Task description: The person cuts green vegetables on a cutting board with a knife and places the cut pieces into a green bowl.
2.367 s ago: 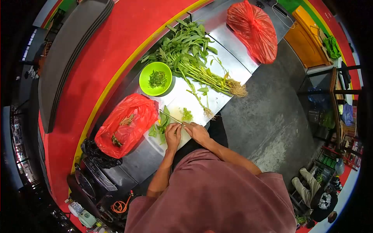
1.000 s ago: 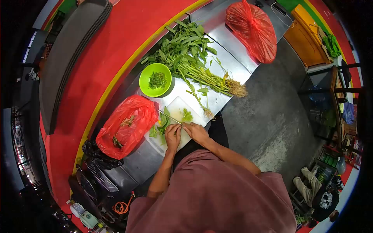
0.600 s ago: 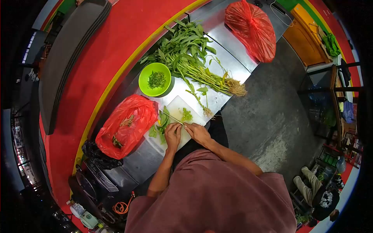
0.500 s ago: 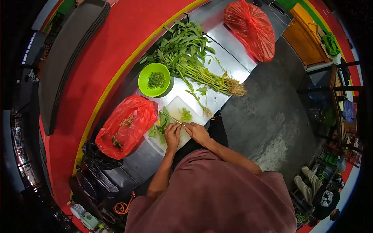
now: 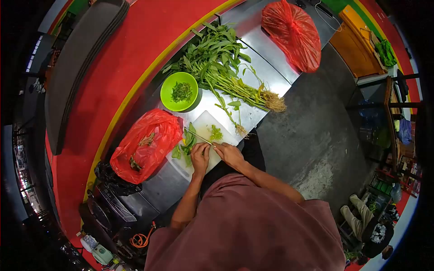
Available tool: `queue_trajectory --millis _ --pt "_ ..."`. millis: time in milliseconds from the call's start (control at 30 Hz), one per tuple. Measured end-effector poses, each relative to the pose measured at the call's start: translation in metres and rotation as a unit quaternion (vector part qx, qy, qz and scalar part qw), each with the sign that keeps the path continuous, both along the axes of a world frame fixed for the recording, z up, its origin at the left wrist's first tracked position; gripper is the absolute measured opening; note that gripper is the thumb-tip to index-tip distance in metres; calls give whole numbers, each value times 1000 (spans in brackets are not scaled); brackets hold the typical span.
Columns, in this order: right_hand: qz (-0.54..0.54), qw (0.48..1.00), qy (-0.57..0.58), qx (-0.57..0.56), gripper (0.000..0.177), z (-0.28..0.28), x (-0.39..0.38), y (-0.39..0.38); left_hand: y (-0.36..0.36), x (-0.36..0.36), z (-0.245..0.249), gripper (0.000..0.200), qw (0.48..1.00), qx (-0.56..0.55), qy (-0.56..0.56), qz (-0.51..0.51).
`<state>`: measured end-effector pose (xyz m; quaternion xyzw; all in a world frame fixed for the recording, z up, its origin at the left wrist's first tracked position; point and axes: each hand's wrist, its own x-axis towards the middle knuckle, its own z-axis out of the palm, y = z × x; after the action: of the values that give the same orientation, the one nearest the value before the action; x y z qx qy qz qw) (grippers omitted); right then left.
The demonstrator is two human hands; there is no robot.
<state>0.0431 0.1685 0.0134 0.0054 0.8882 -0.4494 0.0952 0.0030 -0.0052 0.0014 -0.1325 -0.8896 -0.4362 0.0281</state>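
Observation:
My right hand (image 5: 228,153) is closed round the handle of a knife (image 5: 199,136), whose blade points to the upper left over a white cutting board (image 5: 207,118). Closed fingers of my left hand (image 5: 199,156) press on green leafy stems at the blade's near side; the leaves (image 5: 189,141) stick out to the left of them. A small pile of chopped green pieces (image 5: 215,133) lies on the board beyond the knife. Behind the board stands a lime green bowl (image 5: 168,100) with chopped greens (image 5: 181,92) in it.
A large bunch of leafy greens with roots (image 5: 226,74) lies across the metal table (image 5: 258,49). An open red plastic bag (image 5: 156,135) with scraps sits left of the board. A tied red bag (image 5: 291,36) stands at the far right. Someone sits at the lower right (image 5: 361,217).
The chopped pile on the board looks slightly looser. My hands and the knife stay in nearly the same place.

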Motion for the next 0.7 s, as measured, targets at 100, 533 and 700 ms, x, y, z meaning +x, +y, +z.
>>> queue_trajectory --millis 100,533,700 --pt "5 1000 -10 12 35 -1 -6 -3 -1 2 -1 13 1000 -16 9 -8" --pt "-10 999 31 -7 35 -4 4 1 -2 4 0 13 1000 -9 -2 -18" --pt "-6 1000 -16 -2 35 -1 -5 -5 -2 3 1 14 1000 -15 2 -24"
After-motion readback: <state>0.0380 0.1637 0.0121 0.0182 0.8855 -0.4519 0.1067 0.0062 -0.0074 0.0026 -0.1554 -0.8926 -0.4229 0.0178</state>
